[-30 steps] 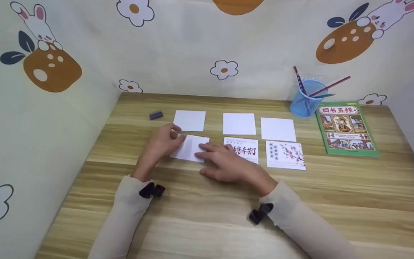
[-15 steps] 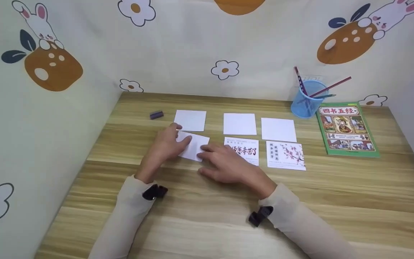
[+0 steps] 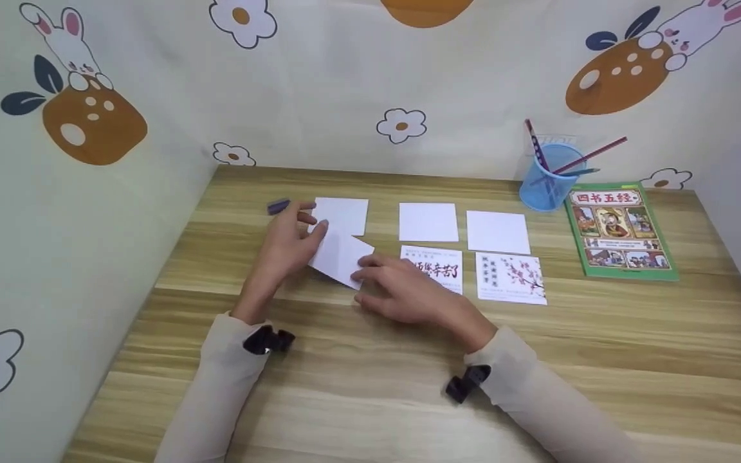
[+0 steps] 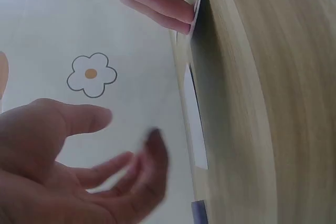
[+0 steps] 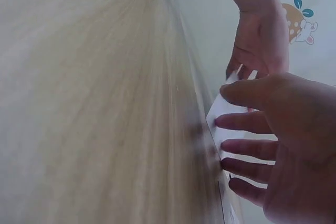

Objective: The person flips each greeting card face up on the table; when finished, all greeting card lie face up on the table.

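A white card (image 3: pixel 338 260) sits tilted, its left side raised over a shadow on the table. At its right edge, the fingertips of my right hand (image 3: pixel 409 289) touch it; the right wrist view shows those fingers (image 5: pixel 244 123) extended along the card. By the card's upper left corner is my left hand (image 3: pixel 287 247). In the left wrist view its thumb (image 4: pixel 89 119) stands apart from the fingers with nothing between them. Under my right forearm's side lies a card with red characters (image 3: pixel 444 269), partly covered by that hand. A blossom-printed card (image 3: pixel 512 278) lies farther right.
Behind are three blank white cards, at left (image 3: pixel 351 215), middle (image 3: pixel 428 222) and right (image 3: pixel 498 231). A small dark block (image 3: pixel 276 206) lies beyond my left hand. A blue pencil cup (image 3: pixel 547 183) and a green-edged book (image 3: pixel 624 231) stand and lie at back right.
The white card's left side has risen and its angle has turned. My left hand has moved slightly away toward the back, overlapping the dark block. My right hand stays nearly in place.
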Demonstrator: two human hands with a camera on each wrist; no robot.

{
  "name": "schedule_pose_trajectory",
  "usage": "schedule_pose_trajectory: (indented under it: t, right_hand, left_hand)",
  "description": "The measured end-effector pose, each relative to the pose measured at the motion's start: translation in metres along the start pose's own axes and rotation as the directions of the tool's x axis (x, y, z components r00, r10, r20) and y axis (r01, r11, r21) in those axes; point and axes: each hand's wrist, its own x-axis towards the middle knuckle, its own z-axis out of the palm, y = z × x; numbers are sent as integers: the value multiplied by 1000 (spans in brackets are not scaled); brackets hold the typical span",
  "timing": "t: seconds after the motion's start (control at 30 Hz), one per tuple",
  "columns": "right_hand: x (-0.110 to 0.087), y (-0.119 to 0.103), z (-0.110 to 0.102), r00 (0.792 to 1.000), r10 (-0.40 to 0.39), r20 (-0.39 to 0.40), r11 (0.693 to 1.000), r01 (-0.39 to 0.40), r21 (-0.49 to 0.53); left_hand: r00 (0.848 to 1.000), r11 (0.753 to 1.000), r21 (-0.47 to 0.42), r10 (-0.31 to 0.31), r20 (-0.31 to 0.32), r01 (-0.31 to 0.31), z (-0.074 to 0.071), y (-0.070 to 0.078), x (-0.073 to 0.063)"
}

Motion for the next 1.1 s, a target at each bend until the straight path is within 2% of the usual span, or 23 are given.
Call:
schedule_pose_trajectory:
  t: [0.1, 0.2, 0.3, 0.4, 0.5, 0.6, 0.77, 0.87, 0.97, 1.1]
  right_hand:
    - [3, 2, 0, 999, -5, -39, 995, 9, 101]
    - [5, 3, 0, 994, -4, -109, 972, 29, 231]
    - [5, 2, -1, 982, 3, -188, 933, 65, 355]
    - [5, 2, -3, 970, -1, -244, 909, 103, 404]
    - [6, 2, -3, 964, -12, -266, 895, 129, 427]
    - [7, 3, -3, 962, -8, -271, 900, 125, 418]
    - [8, 5, -3, 969, 49, -241, 922, 49, 384]
    - [6, 6, -3, 972, 89, -217, 951, -18, 310]
    - [4, 8, -2, 976, 100, -193, 986, -72, 149]
    - [3, 10, 1, 985, 87, -150, 995, -92, -25]
  left_hand:
    - [998, 994, -90, 57, -1, -57, 2, 2, 1]
    - [993, 973, -219, 98, 71, -80, 7, 4, 1]
    - [976, 941, -331, 139, 167, -78, 12, 5, 1]
    - [953, 932, -348, 193, 234, -104, 17, 2, 1]
    - [932, 946, -284, 237, 273, -157, 19, -3, 1]
    - [916, 955, -216, 262, 305, -202, 19, -9, 2]
    - [891, 951, -114, 310, 331, -288, 13, -17, 4]
    - [874, 952, -77, 301, 382, -295, 9, -21, 5]
    - [872, 960, 21, 243, 424, -278, 7, -23, 6]
    - [889, 947, 182, 168, 426, -266, 7, -24, 6]
